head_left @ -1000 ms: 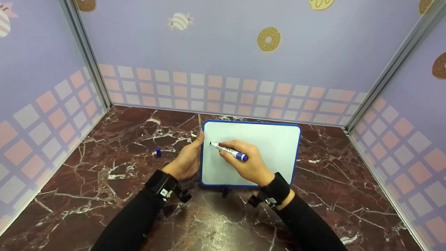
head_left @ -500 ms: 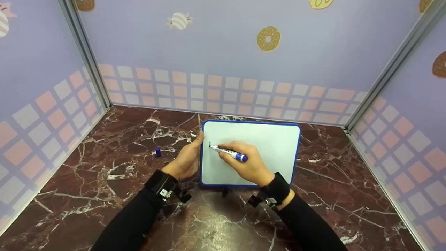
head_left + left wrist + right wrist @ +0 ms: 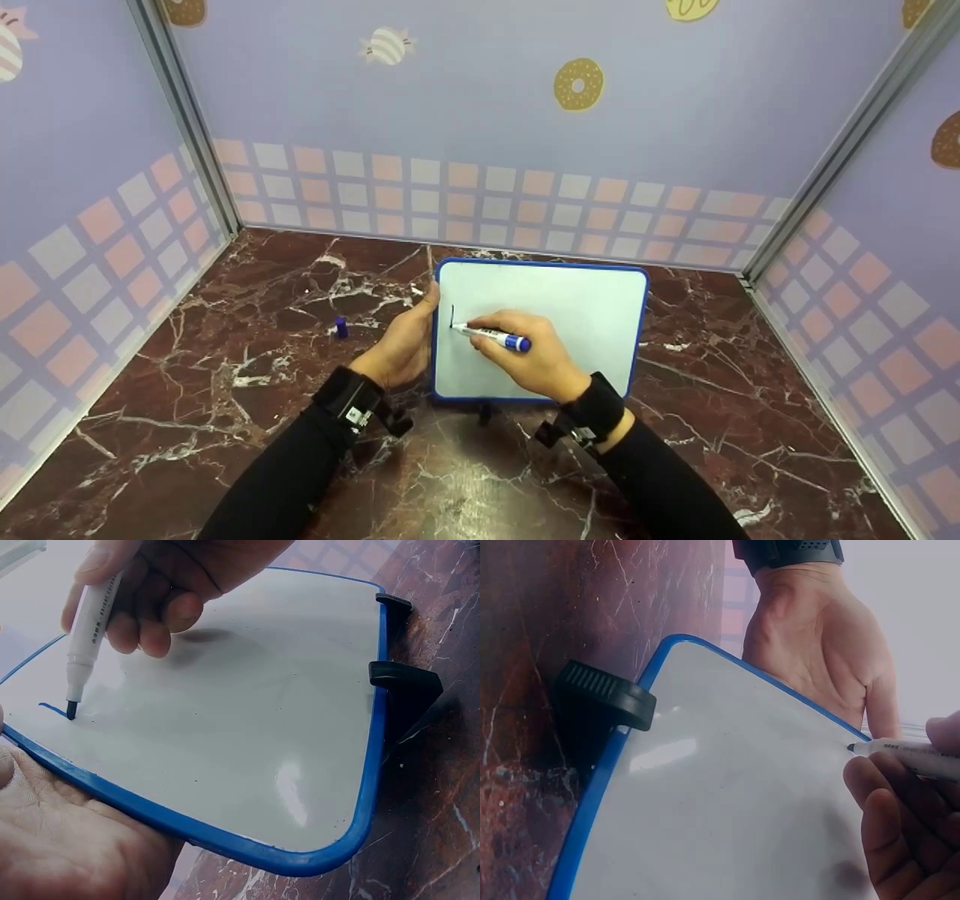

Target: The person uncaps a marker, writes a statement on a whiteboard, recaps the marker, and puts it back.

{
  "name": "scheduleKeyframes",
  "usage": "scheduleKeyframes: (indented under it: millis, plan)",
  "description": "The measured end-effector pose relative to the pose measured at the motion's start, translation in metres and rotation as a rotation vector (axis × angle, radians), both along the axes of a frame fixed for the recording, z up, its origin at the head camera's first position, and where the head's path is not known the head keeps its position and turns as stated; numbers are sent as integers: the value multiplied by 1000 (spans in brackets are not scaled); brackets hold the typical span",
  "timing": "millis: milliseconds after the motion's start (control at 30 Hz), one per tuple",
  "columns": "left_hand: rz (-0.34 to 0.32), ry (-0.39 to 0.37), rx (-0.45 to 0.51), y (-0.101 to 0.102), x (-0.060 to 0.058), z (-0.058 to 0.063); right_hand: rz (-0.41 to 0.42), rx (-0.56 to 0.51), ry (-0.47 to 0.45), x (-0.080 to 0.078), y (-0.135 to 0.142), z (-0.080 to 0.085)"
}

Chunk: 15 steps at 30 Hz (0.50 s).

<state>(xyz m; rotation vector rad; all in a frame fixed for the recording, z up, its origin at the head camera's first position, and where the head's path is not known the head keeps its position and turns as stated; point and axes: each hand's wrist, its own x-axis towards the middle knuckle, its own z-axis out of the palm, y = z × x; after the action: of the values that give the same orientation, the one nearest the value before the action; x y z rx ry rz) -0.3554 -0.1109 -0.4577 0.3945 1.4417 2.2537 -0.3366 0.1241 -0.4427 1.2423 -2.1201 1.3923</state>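
Note:
A small whiteboard (image 3: 585,300) with a blue frame stands tilted on the table in the head view. My left hand (image 3: 403,346) grips its left edge, thumb at the rim; the other fingers are hidden behind the board. Between thumb and fingers of my right hand (image 3: 529,349) is a white marker (image 3: 491,335) with a blue end. Its dark tip touches the board near the left edge, at the lower end of a short upright stroke (image 3: 452,315). The left wrist view shows that stroke as a blue line (image 3: 51,709) beside the marker tip.
A blue marker cap (image 3: 341,327) stands on the marbled table (image 3: 247,420) left of my left hand. Black supports (image 3: 409,682) hold the board's lower edge. Patterned walls (image 3: 480,112) enclose the table at the back and both sides.
My right hand has drawn the marker downward along the board, and the stroke has grown from a dot to a short line. The left hand and the board have stayed put.

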Motion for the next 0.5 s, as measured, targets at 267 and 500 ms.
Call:
scheduleKeyframes:
  millis: [267, 500]
  plan:
    - [-4, 14, -12, -1, 0, 0, 20, 10, 4, -1, 0, 0]
    - [-16, 14, -2, -1, 0, 0, 41, 32, -32, -2, 2, -1]
